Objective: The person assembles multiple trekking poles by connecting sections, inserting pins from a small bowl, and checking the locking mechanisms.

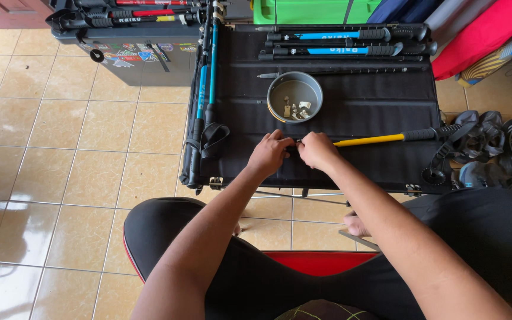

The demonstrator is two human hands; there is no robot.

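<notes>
One yellow trekking pole (370,140) lies at three o'clock from the two hands. Two blue trekking poles (333,35) lie at twelve o'clock on the one black folding table (374,106), and two more blue poles (205,89) at ten o'clock. One grey metal bowl (294,96) holds several small parts.

Taking the grey bowl (294,96) as landmark: bare black table top (362,115) lies open to its right and just below it. Below that strip, the yellow trekking pole (380,139) bars the way, its strap and basket (437,166) trailing at the far right. Above the bowl, blue-and-black poles (339,42) fill the table's far edge. Left of the bowl, two blue poles (205,89) line the table's side.
</notes>
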